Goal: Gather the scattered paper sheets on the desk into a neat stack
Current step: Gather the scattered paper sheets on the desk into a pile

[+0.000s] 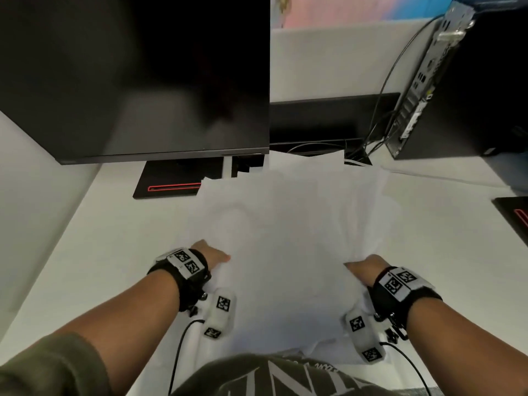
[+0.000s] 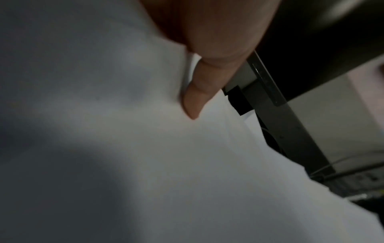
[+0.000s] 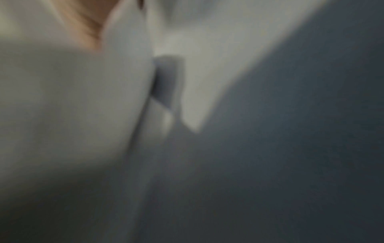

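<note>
Left hand [image 1: 213,254] and right hand [image 1: 361,268] grip the paper sheets [image 1: 288,224].

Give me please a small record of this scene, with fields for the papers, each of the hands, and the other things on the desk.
papers: white paper sheets, loosely overlapped, not yet squared
left hand: left hand grips the sheets' left edge
right hand: right hand holds the right edge, fingers hidden
desk: white desk
behind: dark monitor, computer tower
</note>
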The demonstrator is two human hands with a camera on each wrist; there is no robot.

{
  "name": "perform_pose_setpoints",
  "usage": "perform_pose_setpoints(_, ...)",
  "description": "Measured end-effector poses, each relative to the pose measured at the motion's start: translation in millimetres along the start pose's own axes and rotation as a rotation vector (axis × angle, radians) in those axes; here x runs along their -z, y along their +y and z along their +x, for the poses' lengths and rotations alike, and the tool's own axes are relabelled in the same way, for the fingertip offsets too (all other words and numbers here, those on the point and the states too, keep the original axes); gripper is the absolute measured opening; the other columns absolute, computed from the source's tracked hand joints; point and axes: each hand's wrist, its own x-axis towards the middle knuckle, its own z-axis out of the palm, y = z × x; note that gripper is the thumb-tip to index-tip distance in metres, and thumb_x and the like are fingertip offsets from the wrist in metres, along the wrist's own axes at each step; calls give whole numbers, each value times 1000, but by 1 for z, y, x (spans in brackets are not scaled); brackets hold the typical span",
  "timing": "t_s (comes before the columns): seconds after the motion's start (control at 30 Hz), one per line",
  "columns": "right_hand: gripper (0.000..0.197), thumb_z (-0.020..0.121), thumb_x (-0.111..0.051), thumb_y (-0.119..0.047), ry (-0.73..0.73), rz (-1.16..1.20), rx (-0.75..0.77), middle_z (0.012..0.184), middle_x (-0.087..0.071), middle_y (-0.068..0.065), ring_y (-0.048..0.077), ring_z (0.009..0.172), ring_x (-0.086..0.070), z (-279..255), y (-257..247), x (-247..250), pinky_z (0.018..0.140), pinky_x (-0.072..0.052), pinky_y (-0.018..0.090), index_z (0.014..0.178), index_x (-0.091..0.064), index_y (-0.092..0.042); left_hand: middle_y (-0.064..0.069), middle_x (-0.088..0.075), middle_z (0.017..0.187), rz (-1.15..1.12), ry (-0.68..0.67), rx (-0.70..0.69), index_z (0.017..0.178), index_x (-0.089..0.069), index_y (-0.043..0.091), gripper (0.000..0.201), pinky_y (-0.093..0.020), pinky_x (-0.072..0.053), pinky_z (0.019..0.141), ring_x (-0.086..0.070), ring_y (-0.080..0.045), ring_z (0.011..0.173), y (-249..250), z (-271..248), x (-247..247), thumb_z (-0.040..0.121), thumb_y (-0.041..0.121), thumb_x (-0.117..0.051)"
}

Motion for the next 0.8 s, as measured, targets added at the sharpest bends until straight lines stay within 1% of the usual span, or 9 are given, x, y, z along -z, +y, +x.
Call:
perform_pose_setpoints(0.07,48,80,-70,-15,-30,134,33,87,-60,10,21,70,-55,-7,-2,-3,68,-44,23,118,-55,11,-19,-53,134,16,34,-30,131,-45,-5,64,-41,-42,105,-51,-35,123,-2,2,2,77,13,-75)
perform_pose_setpoints(0.2,51,81,-68,-29,23,321,-43,75,-57,7,22,66,-52,-4,0,-5,63,-40,29,116,-54,4,-18,-56,131,16,32,-160,128,-47,-2,54,-36,-40,105,-52,-33,122,6,2,6,80,7,-71)
perform_pose_setpoints(0.23,49,80,-68,-35,18,382,-52,79,-60,11,24,70,-56,-9,-2,-6,67,-41,29,110,-55,1,-16,-57,130,13,4,-180,128,-48,-1,53,-35,-40,104,-53,-32,121,9,0,6,81,8,-71)
perform_pose_setpoints(0.33,75,65,-72,-56,15,480,-70,101,-67,16,30,90,-62,-5,-2,-7,79,-44,33,115,-58,-2,-11,-58,129,13,-95,-248,128,-50,4,53,-30,-40,102,-54,-28,120,17,-5,-4,81,10,-71)
perform_pose_setpoints(0.4,88,53,-75,-63,14,457,-86,106,-66,15,32,96,-62,-5,-2,-9,88,-45,39,114,-56,-2,-7,-57,128,-23,-111,-256,130,-46,5,58,-25,-39,99,-54,-26,119,21,-9,-15,80,12,-73)
perform_pose_setpoints(0.53,83,39,-81,-61,3,391,-65,76,-70,13,33,80,-62,-6,0,-8,77,-51,40,93,-59,-3,-9,-57,126,-237,-89,-191,128,-46,3,57,-33,-47,98,-59,-27,108,27,-13,-42,79,13,-73)
perform_pose_setpoints(0.67,62,59,-84,-32,6,382,-26,92,-70,21,34,86,-66,-6,-2,-8,77,-52,39,105,-64,3,-17,-60,122,-47,-65,-237,126,-51,4,54,-39,-48,99,-60,-31,110,27,-17,-46,81,28,-70)
perform_pose_setpoints(0.73,59,57,-85,-25,14,382,-32,97,-70,22,36,92,-66,-5,-1,-8,89,-50,44,105,-65,3,-11,-59,118,12,34,-249,125,-52,12,52,-36,-48,95,-61,-26,102,23,-15,-34,83,42,-63)
perform_pose_setpoints(0.8,46,65,-82,-16,21,387,-14,97,-69,21,35,91,-65,-3,-1,-10,88,-49,39,102,-66,4,-6,-55,125,31,140,-198,127,-50,20,49,-34,-46,97,-60,-25,105,15,-4,-14,86,47,-54)
